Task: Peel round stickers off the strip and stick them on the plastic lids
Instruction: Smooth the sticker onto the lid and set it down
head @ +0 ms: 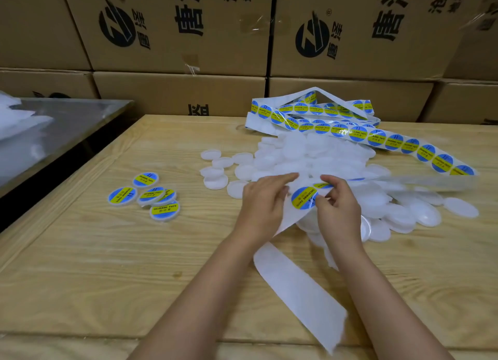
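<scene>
A long white backing strip (293,284) carries blue-and-yellow round stickers and loops from the table's back right (358,134) down to my hands. My left hand (262,200) pinches the strip just left of one round sticker (304,197). My right hand (336,198) grips that sticker's right edge with thumb and fingers, the sticker partly lifted off the backing. A heap of plain white plastic lids (318,157) lies behind and to the right of my hands. Several lids with stickers on them (151,195) sit in a small cluster to the left.
The work surface is a pale wooden table (107,265). Stacked cardboard boxes (175,28) wall off the back. A steel table (67,117) with a clear plastic bag (16,122) stands at the far left. The strip's bare tail runs toward the front edge.
</scene>
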{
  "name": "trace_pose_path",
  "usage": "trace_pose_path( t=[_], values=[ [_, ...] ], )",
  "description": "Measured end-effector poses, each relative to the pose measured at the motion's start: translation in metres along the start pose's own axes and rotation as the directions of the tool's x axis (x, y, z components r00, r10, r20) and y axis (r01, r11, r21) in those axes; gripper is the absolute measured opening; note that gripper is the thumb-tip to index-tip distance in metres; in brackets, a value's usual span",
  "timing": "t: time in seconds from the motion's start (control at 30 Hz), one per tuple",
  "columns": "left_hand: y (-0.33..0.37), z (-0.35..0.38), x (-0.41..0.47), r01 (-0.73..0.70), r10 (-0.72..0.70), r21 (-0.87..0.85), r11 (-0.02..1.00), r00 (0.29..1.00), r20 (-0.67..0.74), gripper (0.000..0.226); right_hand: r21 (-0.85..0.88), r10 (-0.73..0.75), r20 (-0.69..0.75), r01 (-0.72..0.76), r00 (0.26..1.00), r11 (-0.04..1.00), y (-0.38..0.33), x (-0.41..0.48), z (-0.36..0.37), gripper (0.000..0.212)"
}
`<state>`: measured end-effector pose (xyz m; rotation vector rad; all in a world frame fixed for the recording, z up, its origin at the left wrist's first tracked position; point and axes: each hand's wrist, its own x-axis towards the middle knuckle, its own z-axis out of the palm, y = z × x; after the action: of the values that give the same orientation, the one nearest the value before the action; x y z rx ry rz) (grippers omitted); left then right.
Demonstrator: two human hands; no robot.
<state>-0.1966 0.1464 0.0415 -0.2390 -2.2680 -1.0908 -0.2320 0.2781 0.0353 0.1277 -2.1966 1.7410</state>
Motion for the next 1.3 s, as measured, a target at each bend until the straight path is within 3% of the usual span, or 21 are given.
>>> trace_pose_path(
  t=[0.13,0.33,0.53,0.7,0.87,1.1,1.2,1.3],
  values=[
    [0.000,0.016,-0.004,-0.025,0.020,0.050,0.998,0.994,0.104,0.041,0.078,-0.008,0.069,0.002,0.998,0.997,-0.002,-0.002,0.000,0.038],
    [-0.008,0.014,-0.007,0.016,-0.017,0.025,1.000,0.998,0.056,0.026,0.128,-0.030,0.204,0.003,0.978,0.992,-0.004,-0.006,0.001,0.035],
    [-0.010,0.011,-0.010,0.095,-0.096,-0.018,0.995,0.995,-0.031,0.013,0.127,-0.042,0.191,0.018,0.981,0.992,-0.007,-0.008,0.003,0.014],
    [-0.011,0.007,-0.010,0.194,-0.214,-0.188,0.963,0.973,-0.091,0.013,0.128,0.087,0.143,-0.106,0.986,0.986,-0.003,-0.004,0.002,0.019],
    [-0.016,0.000,-0.007,0.316,-0.402,-0.461,0.829,0.910,-0.099,0.019,-0.095,0.039,0.111,-0.029,0.993,0.995,0.000,-0.004,0.001,0.011],
    [-0.020,-0.007,-0.003,0.281,-0.484,-0.708,0.648,0.869,-0.099,0.013,-0.461,-0.082,0.163,0.149,0.983,0.875,-0.001,-0.006,0.000,0.019],
    [-0.020,-0.004,-0.004,0.307,-0.496,-0.746,0.591,0.868,-0.036,0.013,-0.308,-0.195,0.125,0.225,0.973,0.925,-0.009,-0.013,0.002,0.016],
    [-0.019,-0.002,-0.006,0.312,-0.463,-0.746,0.589,0.886,0.004,0.013,-0.029,-0.124,0.152,0.130,0.981,0.991,-0.013,-0.014,0.004,0.010]
  ],
)
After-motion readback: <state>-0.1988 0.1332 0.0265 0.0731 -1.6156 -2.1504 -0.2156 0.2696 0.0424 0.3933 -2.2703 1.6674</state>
